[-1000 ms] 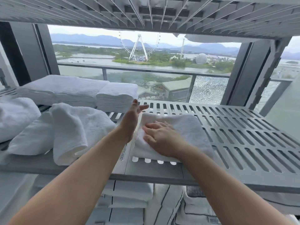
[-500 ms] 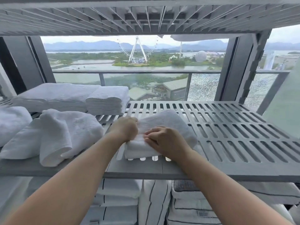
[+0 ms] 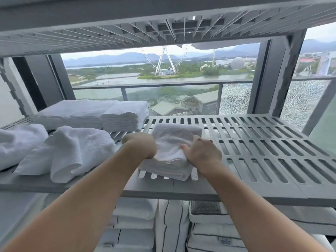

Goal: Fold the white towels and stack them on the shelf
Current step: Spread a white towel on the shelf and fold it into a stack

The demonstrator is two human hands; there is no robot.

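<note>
A folded white towel (image 3: 172,151) lies on the slatted grey shelf (image 3: 263,153), just inside its front edge, with its long axis running from the near edge away toward 12 o'clock. It is flanked by both hands: the left hand (image 3: 140,145) is set against its side at 9 o'clock, the right hand (image 3: 201,151) against its side at 3 o'clock, so the towel sits directly between them and neither hand is clearly the nearer. The left hand is curled into a loose fist, its fingers tucked out of sight; whether cloth is actually pinched there cannot be told. The right hand's fingers are bent and drawn together, the thumb pressed onto the towel's upper layer, the folded edge apparently gripped. The two-sided hold suggests the towel is being squared or is about to be shifted sideways. At 10 o'clock, two neat stacks of folded towels (image 3: 125,115) stand at the back of the shelf; at 9 o'clock, loose unfolded towels (image 3: 72,150) lie heaped near the front.
</note>
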